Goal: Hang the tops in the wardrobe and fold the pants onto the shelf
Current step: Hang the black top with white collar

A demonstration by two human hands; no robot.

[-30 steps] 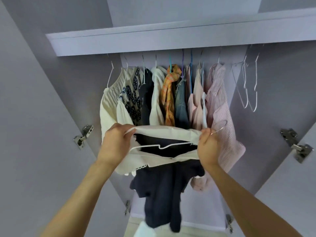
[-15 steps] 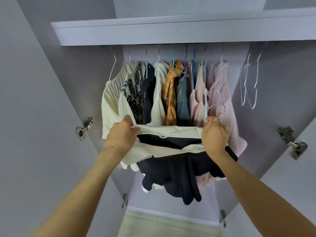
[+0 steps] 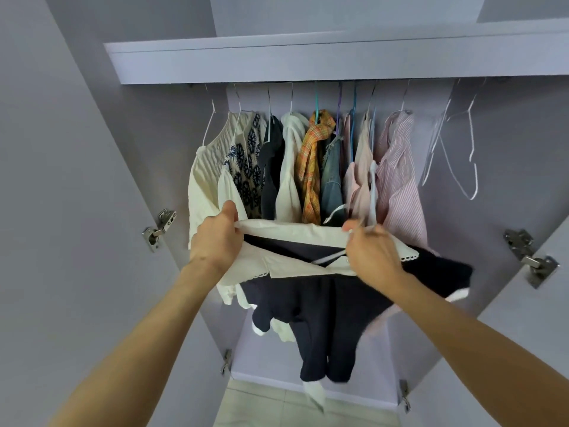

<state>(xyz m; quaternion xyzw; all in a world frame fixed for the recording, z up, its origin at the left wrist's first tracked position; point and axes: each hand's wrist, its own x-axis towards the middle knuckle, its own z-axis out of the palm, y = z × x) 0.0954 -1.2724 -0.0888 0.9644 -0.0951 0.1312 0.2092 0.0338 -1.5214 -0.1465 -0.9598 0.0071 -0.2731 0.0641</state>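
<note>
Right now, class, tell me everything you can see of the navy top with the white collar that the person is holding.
The navy top is dark, soft fabric with a wide white collar edged in scalloped trim. It is held up in front of the hanging clothes, its body and sleeves drooping below. The left hand grips the collar's left end; the right hand grips the right side. A white hanger shows inside the neck opening.
</note>
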